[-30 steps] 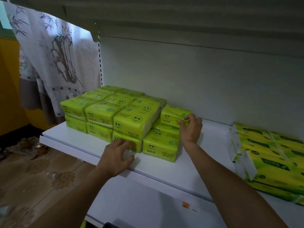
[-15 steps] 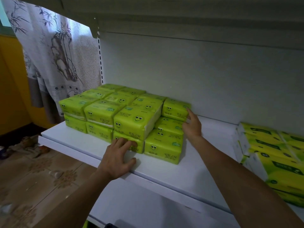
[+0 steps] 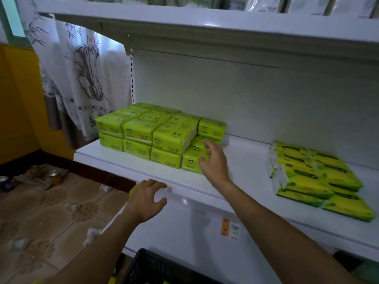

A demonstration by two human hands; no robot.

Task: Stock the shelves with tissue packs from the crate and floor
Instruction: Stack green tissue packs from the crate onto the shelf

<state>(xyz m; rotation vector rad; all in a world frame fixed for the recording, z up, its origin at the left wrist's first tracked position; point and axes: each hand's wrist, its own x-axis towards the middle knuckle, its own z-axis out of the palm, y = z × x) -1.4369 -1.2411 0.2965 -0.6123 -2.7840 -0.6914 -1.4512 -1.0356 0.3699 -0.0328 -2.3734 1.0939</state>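
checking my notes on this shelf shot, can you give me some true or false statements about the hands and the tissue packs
1. The right hand is open beside the stack of green tissue packs. True.
2. The left hand is holding a tissue pack. False: it is empty, at the front edge of the white shelf.
3. The green packs are stacked two layers high. True.
4. The yellow-green packs sit to the left of the green stack. False: they lie further right on the same shelf, apart from it.
5. A dark crate shows at the bottom of the view. True.
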